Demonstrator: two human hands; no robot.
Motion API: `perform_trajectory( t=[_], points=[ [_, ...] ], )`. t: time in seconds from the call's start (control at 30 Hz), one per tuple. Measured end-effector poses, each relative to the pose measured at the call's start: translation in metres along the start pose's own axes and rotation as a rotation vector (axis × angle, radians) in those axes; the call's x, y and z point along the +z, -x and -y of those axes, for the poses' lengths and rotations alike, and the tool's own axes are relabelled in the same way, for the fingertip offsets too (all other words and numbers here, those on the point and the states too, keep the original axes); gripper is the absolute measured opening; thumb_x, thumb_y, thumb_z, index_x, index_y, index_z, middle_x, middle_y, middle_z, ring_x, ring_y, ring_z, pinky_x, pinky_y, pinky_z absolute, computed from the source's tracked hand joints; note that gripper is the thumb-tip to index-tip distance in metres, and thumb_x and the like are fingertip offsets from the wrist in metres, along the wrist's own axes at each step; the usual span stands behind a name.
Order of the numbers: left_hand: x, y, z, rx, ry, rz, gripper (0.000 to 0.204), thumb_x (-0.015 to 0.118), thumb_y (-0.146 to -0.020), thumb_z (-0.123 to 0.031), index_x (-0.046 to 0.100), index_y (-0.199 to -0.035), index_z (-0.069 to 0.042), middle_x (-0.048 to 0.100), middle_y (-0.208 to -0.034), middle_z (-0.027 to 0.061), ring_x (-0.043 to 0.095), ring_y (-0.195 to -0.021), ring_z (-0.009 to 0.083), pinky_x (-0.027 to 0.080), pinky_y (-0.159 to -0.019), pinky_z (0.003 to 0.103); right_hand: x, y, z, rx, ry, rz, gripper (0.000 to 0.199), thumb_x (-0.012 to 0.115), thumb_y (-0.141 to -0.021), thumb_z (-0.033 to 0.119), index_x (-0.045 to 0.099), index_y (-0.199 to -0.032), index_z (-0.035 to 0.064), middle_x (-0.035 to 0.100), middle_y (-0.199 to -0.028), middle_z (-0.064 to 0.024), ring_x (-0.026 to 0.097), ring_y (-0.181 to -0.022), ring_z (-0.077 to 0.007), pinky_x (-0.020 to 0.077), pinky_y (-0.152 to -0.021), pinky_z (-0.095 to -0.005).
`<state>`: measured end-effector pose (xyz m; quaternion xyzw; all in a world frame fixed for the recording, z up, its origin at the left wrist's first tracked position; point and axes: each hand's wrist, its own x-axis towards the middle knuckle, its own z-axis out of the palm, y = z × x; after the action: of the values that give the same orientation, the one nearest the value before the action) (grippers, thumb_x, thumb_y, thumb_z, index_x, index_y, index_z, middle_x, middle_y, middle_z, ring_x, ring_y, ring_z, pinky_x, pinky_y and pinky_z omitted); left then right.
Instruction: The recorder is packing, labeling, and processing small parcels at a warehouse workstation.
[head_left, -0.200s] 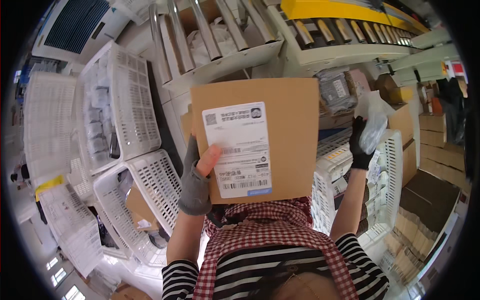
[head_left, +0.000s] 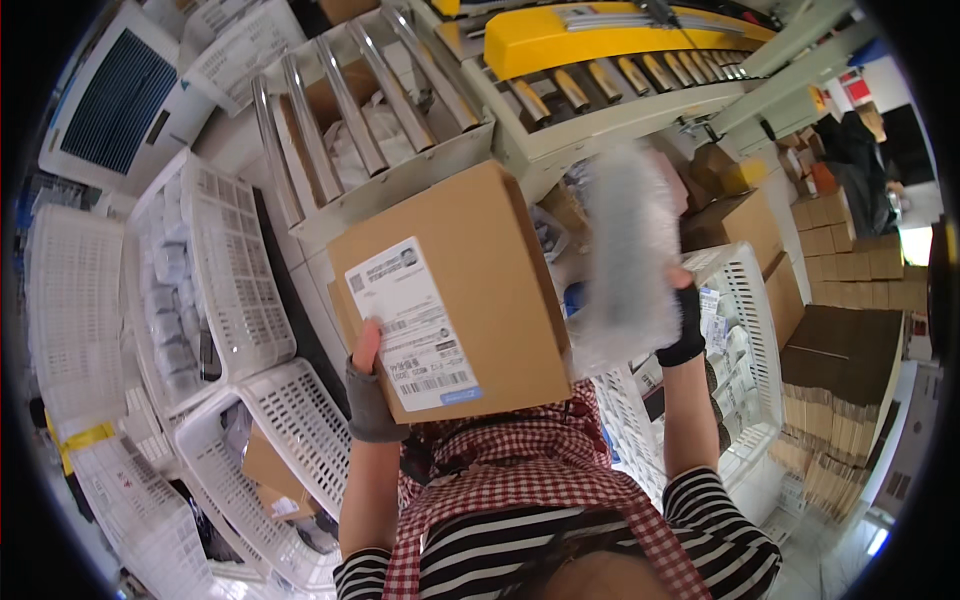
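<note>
A brown cardboard box with a white printed label is held up in front of my apron. My left hand, in a grey glove with bare fingertips, grips its left edge, the thumb lying over the label. The box's right side face shows, as it is turned at a slant. Beside it, my right hand, in a black glove with bare fingertips, is closed on a translucent bubble-wrapped package. That package is smeared by motion, and its contents cannot be made out. A small gap seems to separate it from the box.
White plastic crates holding wrapped goods stand on the left. Another white crate of packages stands below my right arm. Ahead are a roller conveyor and a yellow-sided one. Stacked flat cartons are far right.
My right hand has swung the bubble-wrapped package leftward, close to the box. The box has tilted, its right side now showing. The whole view has shifted as well.
</note>
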<state>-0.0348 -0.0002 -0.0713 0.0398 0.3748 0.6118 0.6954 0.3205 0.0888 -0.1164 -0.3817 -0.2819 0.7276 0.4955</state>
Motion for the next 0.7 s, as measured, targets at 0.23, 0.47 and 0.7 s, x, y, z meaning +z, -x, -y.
perform_trajectory(
  t=[0.23, 0.47, 0.7],
  points=[
    [-0.011, -0.007, 0.001, 0.206, -0.037, 0.037, 0.063, 0.052, -0.088, -0.04, 0.037, -0.134, 0.001, 0.054, -0.123, 0.0145, 0.058, -0.108, 0.027, 0.05, -0.088, 0.039, 0.136, -0.02, 0.035, 0.154, 0.512, 0.242, 0.071, 0.067, -0.08, 0.012, 0.031, -0.141, 0.0026, 0.054, -0.125, -0.011, 0.053, -0.112, -0.0184, 0.0435, -0.095, -0.0317],
    [-0.012, -0.09, 0.005, 0.623, 0.017, 0.037, 0.051, 0.05, -0.093, -0.032, 0.039, -0.133, -0.003, 0.047, -0.128, 0.0071, 0.05, -0.11, 0.0187, 0.048, -0.084, 0.031, 0.194, -0.119, 0.019, -0.095, 0.785, 0.713, 0.063, 0.056, -0.09, 0.017, 0.025, -0.143, 0.0023, 0.04, -0.139, -0.0141, 0.04, -0.127, -0.0214, 0.0318, -0.106, -0.0339],
    [-0.04, -0.2, -0.121, 0.852, -1.578, 0.011, 0.049, 0.059, -0.087, -0.04, 0.055, -0.12, -0.005, 0.055, -0.121, 0.0141, 0.055, -0.104, 0.0347, 0.046, -0.084, 0.036, 0.276, -0.257, 0.061, -0.58, 1.702, 0.936, 0.047, 0.052, -0.087, 0.025, 0.049, -0.131, 0.0097, 0.052, -0.13, -0.0152, 0.05, -0.121, -0.0274, 0.0358, -0.104, -0.0352]
  ],
)
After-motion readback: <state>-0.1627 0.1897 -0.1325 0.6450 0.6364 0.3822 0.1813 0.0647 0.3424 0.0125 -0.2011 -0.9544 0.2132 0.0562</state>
